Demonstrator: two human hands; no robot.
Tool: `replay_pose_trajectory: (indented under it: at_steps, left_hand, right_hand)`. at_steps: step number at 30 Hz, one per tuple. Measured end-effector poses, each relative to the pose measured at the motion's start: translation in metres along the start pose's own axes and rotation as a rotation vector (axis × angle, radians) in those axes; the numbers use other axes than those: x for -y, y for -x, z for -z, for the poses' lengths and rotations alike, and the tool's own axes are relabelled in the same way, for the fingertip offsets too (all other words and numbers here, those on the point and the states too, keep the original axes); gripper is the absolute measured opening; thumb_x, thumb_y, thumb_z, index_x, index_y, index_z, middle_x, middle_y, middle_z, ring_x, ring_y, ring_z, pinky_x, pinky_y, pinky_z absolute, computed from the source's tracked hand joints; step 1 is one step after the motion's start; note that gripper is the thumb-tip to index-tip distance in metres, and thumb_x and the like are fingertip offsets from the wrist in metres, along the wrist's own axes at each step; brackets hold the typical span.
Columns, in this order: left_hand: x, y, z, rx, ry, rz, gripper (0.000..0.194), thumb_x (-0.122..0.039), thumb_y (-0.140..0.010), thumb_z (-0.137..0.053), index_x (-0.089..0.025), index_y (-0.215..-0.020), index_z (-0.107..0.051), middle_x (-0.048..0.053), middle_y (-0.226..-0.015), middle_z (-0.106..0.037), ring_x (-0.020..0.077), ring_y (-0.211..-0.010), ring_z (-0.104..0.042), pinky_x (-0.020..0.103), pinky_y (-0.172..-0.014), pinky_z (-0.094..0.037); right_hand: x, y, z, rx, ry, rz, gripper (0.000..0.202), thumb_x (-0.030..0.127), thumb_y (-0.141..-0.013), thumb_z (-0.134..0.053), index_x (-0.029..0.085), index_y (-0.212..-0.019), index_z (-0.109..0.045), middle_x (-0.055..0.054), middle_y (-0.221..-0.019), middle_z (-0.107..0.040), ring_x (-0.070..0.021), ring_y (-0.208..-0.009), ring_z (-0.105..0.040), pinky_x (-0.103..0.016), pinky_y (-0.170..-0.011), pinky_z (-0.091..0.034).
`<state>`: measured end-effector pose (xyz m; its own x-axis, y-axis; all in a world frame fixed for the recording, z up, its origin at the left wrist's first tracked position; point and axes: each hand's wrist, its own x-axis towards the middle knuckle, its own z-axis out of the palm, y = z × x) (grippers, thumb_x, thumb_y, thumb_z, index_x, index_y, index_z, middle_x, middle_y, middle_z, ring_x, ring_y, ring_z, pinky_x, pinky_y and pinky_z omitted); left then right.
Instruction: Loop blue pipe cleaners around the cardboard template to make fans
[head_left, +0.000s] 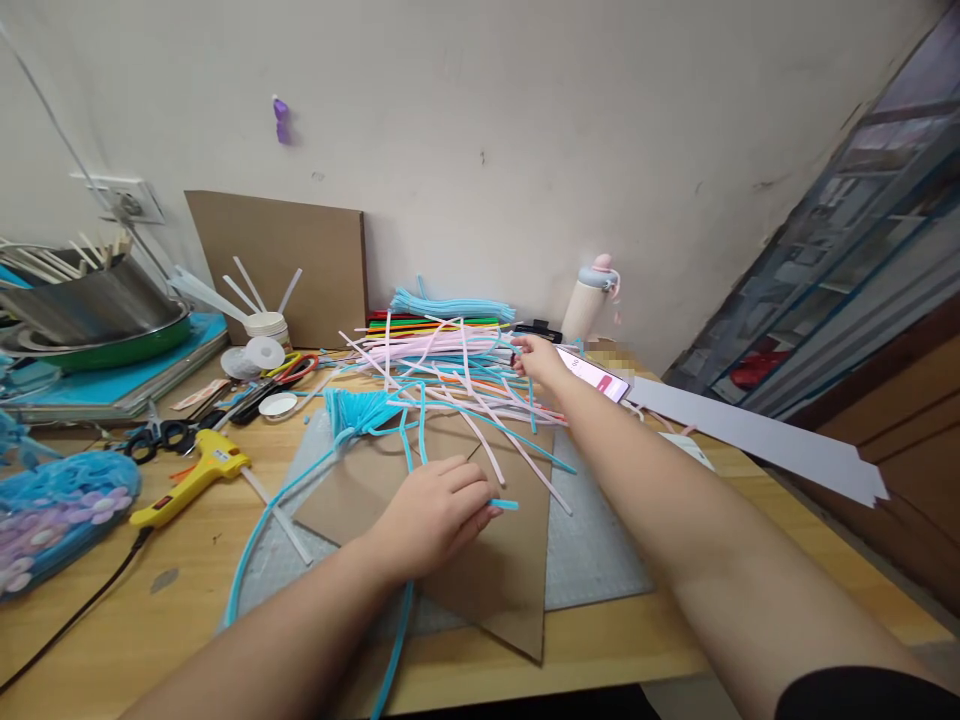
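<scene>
My left hand (442, 510) is closed over the cardboard sheet (499, 600). A short end of a blue pipe cleaner (508, 505) pokes out from its fingertips. Farther back, my right hand (538, 362) reaches to the right side of a loose pile of pink and blue pipe cleaners (450, 345). Its fingers are bent together at the pile, and what is between them is too small to make out. Left of the pile lies a bundled blue pipe cleaner piece (360, 410), with long blue strands (259, 515) trailing from it.
A yellow glue gun (191, 480) with a cord lies at left near black scissors (157, 435). Beneath the cardboard is a grey cutting mat (592, 560). A lit phone (596, 377) and a bottle (589, 300) stand by my right arm. White strips (750, 435) jut off the table's right side.
</scene>
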<state>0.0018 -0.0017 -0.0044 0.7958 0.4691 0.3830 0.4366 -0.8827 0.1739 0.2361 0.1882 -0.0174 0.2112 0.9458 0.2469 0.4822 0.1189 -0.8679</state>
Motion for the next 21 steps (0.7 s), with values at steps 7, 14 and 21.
replay_pose_trajectory:
  at_steps: [7,14,21]
  left_hand:
    - [0.000,0.001,0.000,-0.068,0.036,0.020,0.023,-0.024,-0.088,-0.035,-0.018,-0.097,-0.055,0.006,-0.084,-0.058,0.0171,-0.078,-0.048,0.029,-0.067,-0.037]
    - [-0.001,0.004,0.004,-0.245,0.210,0.129,0.022,-0.024,-0.087,-0.037,-0.017,-0.095,-0.057,0.004,-0.072,-0.052,0.0153,-0.071,-0.048,0.027,-0.064,-0.036]
    - [0.005,-0.001,-0.003,-0.502,0.670,0.434,0.020,-0.027,-0.084,-0.046,-0.018,-0.095,-0.060,0.003,-0.071,-0.056,0.0125,-0.066,-0.051,0.025,-0.061,-0.040]
  right_hand:
    - [0.033,-0.007,0.039,-0.225,-0.395,0.020,0.010,0.023,-0.081,-0.038,0.018,-0.077,-0.045,0.006,-0.058,-0.038,-0.0033,-0.040,-0.035,-0.013,-0.036,-0.029]
    - [0.091,0.039,0.058,-0.384,-0.708,0.500,0.012,0.030,-0.077,-0.052,0.019,-0.073,-0.049,0.002,-0.071,-0.051,-0.0043,-0.057,-0.048,-0.015,-0.050,-0.038]
    - [0.110,0.161,0.028,0.308,-0.403,0.191,0.019,0.038,-0.079,-0.052,0.019,-0.081,-0.055,0.006,-0.054,-0.040,-0.0042,-0.041,-0.030,-0.018,-0.037,-0.024]
